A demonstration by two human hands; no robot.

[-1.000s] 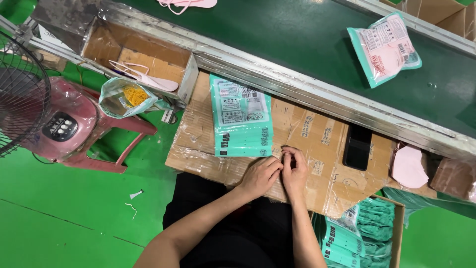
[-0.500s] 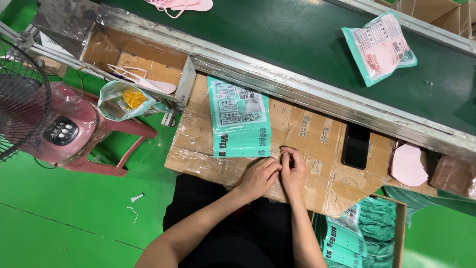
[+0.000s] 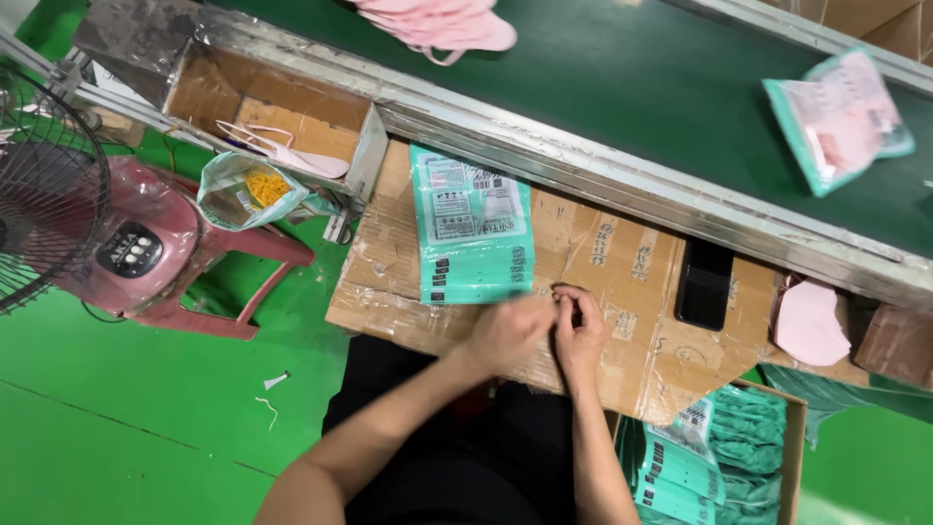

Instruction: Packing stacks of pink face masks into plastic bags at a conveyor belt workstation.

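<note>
My left hand (image 3: 507, 332) and my right hand (image 3: 581, 331) meet fingertip to fingertip on a cardboard work surface (image 3: 632, 282). Both are curled shut, pinching at one spot; anything between the fingers is too small to see. They sit just below the lower right corner of a stack of teal printed bags (image 3: 471, 224), which lies flat on the cardboard. My left thumb is close to the stack's bottom edge.
A green conveyor belt (image 3: 632, 78) behind the cardboard carries a filled teal bag (image 3: 838, 117) and pink masks (image 3: 442, 24). A black phone (image 3: 705, 284) and a pink mask (image 3: 812, 323) lie to the right. A box of teal bags (image 3: 719, 457), a fan (image 3: 39, 194), a pink stool (image 3: 209, 262) and a bag of yellow bands (image 3: 248, 190) stand around.
The filled teal bag and the pink masks have travelled to the right on the belt. My hands have stayed pinched together at the same spot by the stack.
</note>
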